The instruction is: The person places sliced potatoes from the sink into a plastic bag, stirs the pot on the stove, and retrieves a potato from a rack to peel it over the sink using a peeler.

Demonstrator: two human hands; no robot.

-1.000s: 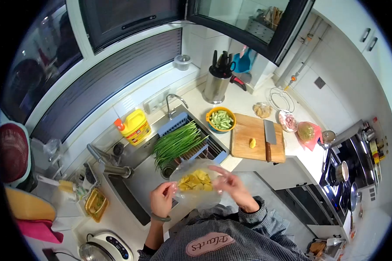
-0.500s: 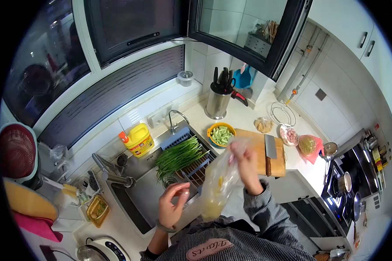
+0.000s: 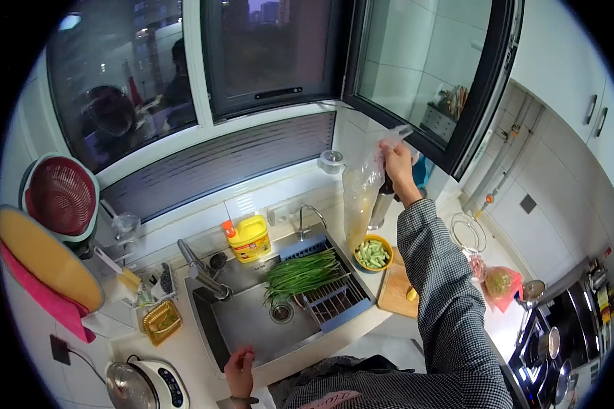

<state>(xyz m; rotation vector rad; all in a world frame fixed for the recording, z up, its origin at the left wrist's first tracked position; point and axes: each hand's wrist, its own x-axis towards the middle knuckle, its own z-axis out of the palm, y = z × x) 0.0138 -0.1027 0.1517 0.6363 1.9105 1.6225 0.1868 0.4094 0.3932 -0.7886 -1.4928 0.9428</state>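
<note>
Right hand: fingers closed around the gathered neck of the clear plastic bag, raised at the far right (image 3: 399,167)
Clear plastic bag (image 3: 361,198): hanging upright beyond the sink (image 3: 242,334); its lower end beside the bowl (image 3: 389,249) of cut green pieces (image 3: 372,255), contact unclear; a firm pinch on the neck and a slow, level carry would suit it, clear of the bowl's rim
Left hand: near the sink's near edge, fingers loosely curled and apart; empty (image 3: 239,375)
</note>
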